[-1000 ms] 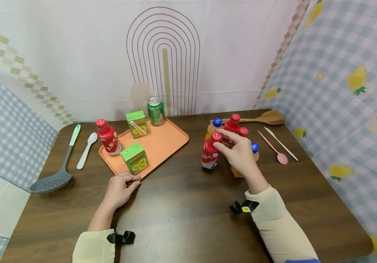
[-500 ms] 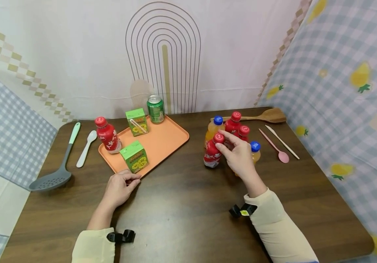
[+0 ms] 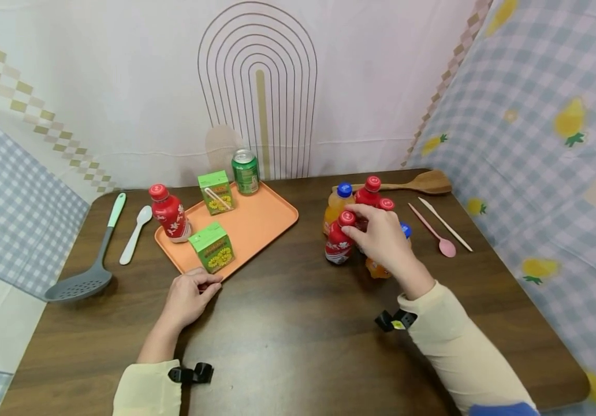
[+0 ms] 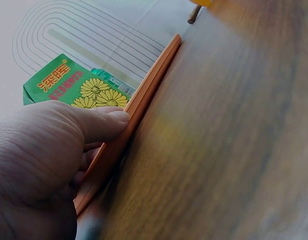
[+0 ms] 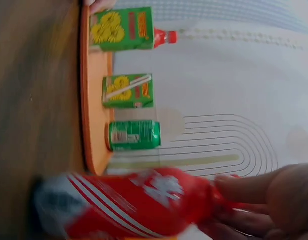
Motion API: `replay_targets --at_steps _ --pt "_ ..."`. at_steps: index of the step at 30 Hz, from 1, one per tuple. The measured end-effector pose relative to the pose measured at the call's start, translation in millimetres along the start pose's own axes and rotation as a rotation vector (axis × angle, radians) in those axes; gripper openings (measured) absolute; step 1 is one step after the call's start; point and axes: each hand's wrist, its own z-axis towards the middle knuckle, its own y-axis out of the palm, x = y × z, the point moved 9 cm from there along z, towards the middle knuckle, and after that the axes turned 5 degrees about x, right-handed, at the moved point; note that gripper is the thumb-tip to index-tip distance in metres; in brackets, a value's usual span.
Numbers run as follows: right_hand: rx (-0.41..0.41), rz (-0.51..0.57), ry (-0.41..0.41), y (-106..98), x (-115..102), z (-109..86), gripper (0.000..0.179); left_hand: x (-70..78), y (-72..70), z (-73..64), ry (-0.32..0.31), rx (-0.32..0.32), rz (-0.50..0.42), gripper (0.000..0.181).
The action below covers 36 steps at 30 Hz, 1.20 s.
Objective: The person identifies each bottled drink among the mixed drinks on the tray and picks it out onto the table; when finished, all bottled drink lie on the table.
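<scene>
My right hand (image 3: 383,236) grips a red bottle (image 3: 338,242) at its cap and neck, thumb on the near side. In the right wrist view, this red bottle (image 5: 144,200) has white flowers and stripes, its base close to the table. Behind and beside the hand stand two more red-capped bottles (image 3: 368,193) and two orange drink bottles with blue caps (image 3: 337,203), partly covered. My left hand (image 3: 190,297) pinches the near corner of an orange tray (image 3: 259,222); in the left wrist view the thumb lies on the tray's rim (image 4: 144,92).
On the tray stand two green drink cartons (image 3: 212,248), a green can (image 3: 246,173) and another red bottle (image 3: 171,217). A slotted turner (image 3: 82,284) and white spoon (image 3: 137,236) lie left. A wooden spatula (image 3: 428,182), pink spoon (image 3: 446,247) and pale knife (image 3: 446,224) lie right.
The red bottle in my right hand has shifted slightly right, close to the other bottles. My right forearm has swung right. The left hand stays at the tray corner.
</scene>
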Motion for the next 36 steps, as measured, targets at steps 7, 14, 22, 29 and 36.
replay_targets --at_steps 7,14,22,29,36 --pt "-0.265 -0.141 -0.114 0 -8 20.0 0.040 -0.2 -1.1 -0.4 -0.015 -0.006 0.006 0.009" --pt "-0.392 -0.081 -0.218 2 -1 34.2 0.040 -0.2 -0.3 -3.1 -0.029 -0.013 0.014 0.009" --pt "-0.422 0.021 -0.261 1 0 38.9 0.036 0.4 -0.8 -1.8 -0.016 -0.004 0.015 0.009" --pt "-0.453 0.018 -0.276 1 -1 39.9 0.035 1.3 -1.8 -3.3 -0.013 0.002 0.014 0.009" --pt "-0.436 0.010 -0.281 -2 3 43.1 0.034 1.9 -2.0 -2.6 -0.011 0.006 0.006 0.009"
